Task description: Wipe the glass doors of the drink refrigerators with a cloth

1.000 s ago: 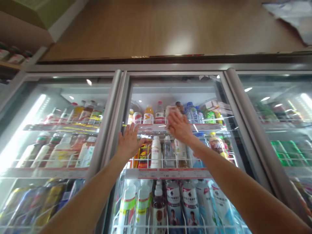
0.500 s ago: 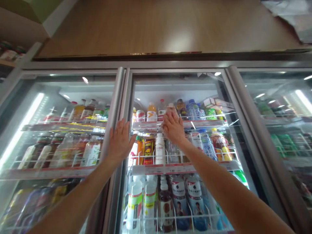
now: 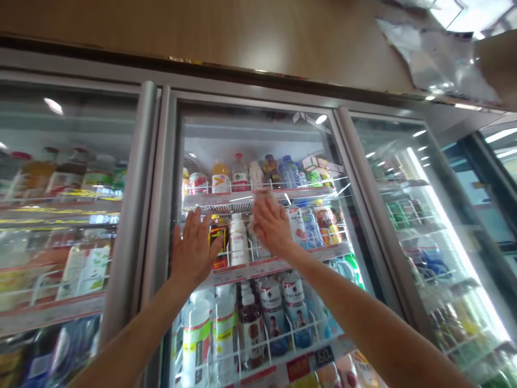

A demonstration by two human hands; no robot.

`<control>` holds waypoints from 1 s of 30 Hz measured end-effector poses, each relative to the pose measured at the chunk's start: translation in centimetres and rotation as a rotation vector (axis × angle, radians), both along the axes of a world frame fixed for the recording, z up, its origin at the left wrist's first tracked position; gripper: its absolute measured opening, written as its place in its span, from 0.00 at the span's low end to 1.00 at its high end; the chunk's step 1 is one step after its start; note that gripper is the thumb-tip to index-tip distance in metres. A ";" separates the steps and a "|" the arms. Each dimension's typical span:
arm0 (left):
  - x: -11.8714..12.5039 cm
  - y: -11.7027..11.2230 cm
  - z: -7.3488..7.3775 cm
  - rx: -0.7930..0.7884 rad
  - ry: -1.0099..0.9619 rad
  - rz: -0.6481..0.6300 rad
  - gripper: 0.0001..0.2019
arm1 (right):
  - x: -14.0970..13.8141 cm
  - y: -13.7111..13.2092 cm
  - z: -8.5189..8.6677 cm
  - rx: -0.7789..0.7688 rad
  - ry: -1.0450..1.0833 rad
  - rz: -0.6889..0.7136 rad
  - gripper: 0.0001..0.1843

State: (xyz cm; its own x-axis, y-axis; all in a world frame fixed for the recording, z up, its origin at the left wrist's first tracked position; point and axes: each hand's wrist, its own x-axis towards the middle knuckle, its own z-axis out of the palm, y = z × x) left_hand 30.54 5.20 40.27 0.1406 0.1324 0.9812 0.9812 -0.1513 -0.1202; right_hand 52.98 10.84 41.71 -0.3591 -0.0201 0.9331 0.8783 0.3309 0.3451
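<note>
My left hand (image 3: 193,249) is raised with fingers spread, holding nothing, near the left side of the middle glass door (image 3: 258,121). My right hand (image 3: 270,222) is up before the same door, palm toward the glass and fingers stretched out, slightly blurred. Whether either hand touches the glass I cannot tell. Behind the door, close to the right hand, stand a white bottle (image 3: 238,241) on the middle shelf and a pale bottle (image 3: 256,175) on the top shelf. An orange drink bottle (image 3: 220,178) and a red-capped bottle (image 3: 239,173) stand further left on that top shelf.
A thick metal door handle (image 3: 139,188) runs down left of the middle door. Another glass-door section (image 3: 399,215) with lit shelves lies on the right. Wood panelling (image 3: 226,32) spans above, with clear plastic sheeting (image 3: 440,59) hanging at upper right.
The view has swung to the right, so the fridge doors sit further left. My left hand now overlaps the middle door's shelves. The right hand sits slightly lower against the bottles.
</note>
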 end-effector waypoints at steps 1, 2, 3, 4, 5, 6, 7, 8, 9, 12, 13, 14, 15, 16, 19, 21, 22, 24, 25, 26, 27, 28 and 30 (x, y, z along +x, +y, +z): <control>0.5 0.5 -0.3 0.005 -0.001 -0.007 0.30 | 0.3 0.1 -0.6 0.016 -0.150 0.008 0.26; 1.0 0.9 -0.6 0.010 -0.001 -0.010 0.30 | 0.8 0.1 -1.0 0.025 -0.249 0.009 0.26; 1.4 1.3 -0.9 0.016 0.005 -0.011 0.30 | 1.6 0.2 -1.2 0.027 -0.261 -0.001 0.25; 1.7 1.6 -1.1 0.024 0.013 -0.011 0.30 | 2.6 0.3 -1.2 0.020 -0.174 -0.024 0.25; 1.9 1.8 -1.3 0.034 0.022 -0.011 0.31 | 3.7 0.4 -1.0 0.006 -0.007 -0.056 0.26; 2.0 2.0 -1.4 0.044 0.031 -0.012 0.31 | 4.7 0.5 -0.8 -0.013 0.187 -0.091 0.26; 2.0 2.1 -1.5 0.051 0.038 -0.011 0.31 | 5.5 0.5 -0.7 -0.031 0.349 -0.122 0.27; 2.0 2.1 -1.5 0.057 0.041 -0.009 0.31 | 6.0 0.5 -0.8 -0.041 0.443 -0.143 0.27; 2.0 2.2 -1.5 0.062 0.043 -0.006 0.31 | 6.2 0.6 -1.1 -0.036 0.444 -0.147 0.27; 1.8 2.2 -1.5 0.075 0.049 0.015 0.31 | 6.0 0.7 -3.2 0.028 0.036 -0.081 0.26; 1.8 2.2 -1.5 0.081 0.053 0.024 0.31 | 6.2 0.8 -3.8 0.051 -0.091 -0.054 0.25; 1.8 2.3 -1.5 0.087 0.055 0.034 0.31 | 6.5 1.0 -4.2 0.067 -0.140 -0.039 0.25; 1.8 2.3 -1.5 0.092 0.058 0.045 0.31 | 7.2 1.2 -4.3 0.075 -0.098 -0.039 0.24; 1.8 2.3 -1.5 0.095 0.060 0.055 0.31 | 8.0 1.5 -4.1 0.078 0.029 -0.048 0.24; 1.7 2.4 -1.6 0.102 0.063 0.070 0.31 | 10.3 2.3 -3.0 0.078 0.556 -0.074 0.26; 1.6 2.4 -1.6 0.102 0.057 0.065 0.31 | 10.7 2.6 -3.0 0.091 0.665 -0.066 0.26; 1.6 2.4 -1.5 0.099 0.050 0.058 0.30 | 10.6 2.5 -3.4 0.097 0.597 -0.055 0.26; 1.7 2.3 -1.6 0.090 0.032 0.040 0.30 | 10.5 2.2 -4.7 0.089 0.263 -0.025 0.26; 1.9 2.3 -1.8 0.088 0.018 0.032 0.29 | 10.8 2.1 -5.3 0.076 0.077 -0.012 0.25; 2.2 2.3 -2.0 0.086 0.000 0.027 0.29 | 11.3 2.0 -5.7 0.065 -0.053 -0.006 0.24; 2.6 2.2 -2.4 0.085 -0.020 0.025 0.29 | 12.1 2.0 -5.8 0.062 -0.091 -0.013 0.24; 3.1 2.3 -2.8 0.082 -0.036 0.027 0.28 | 13.0 2.0 -5.6 0.068 -0.028 -0.030 0.23; 4.3 2.3 -3.7 0.070 -0.052 0.042 0.29 | 14.5 2.4 -4.7 0.098 0.300 -0.078 0.24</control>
